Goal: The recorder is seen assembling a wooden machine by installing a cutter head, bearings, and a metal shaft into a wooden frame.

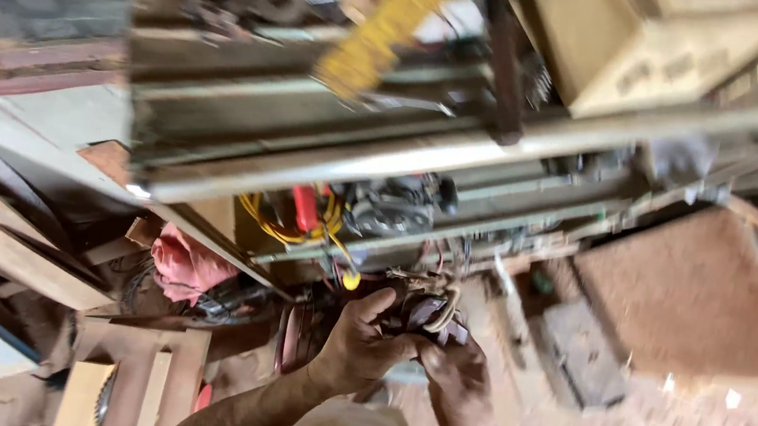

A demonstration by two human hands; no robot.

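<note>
Both hands on a small wired part below the rail

The left hand (365,341) and right hand (453,387) grip the wired part (428,312) together, fingers closed around it, just under the metal rail (459,151); its wires (304,220) hang loose, apparently unconnected.

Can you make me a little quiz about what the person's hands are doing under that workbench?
1. True or false: both hands touch the small wired part.
2. What colour is the cloth left of the hands? A) blue B) pink-red C) green
3. Fill in: the loops of cable above the left hand are ____.

Key: 1 true; the right hand grips it too. 2 B. 3 yellow.
</note>
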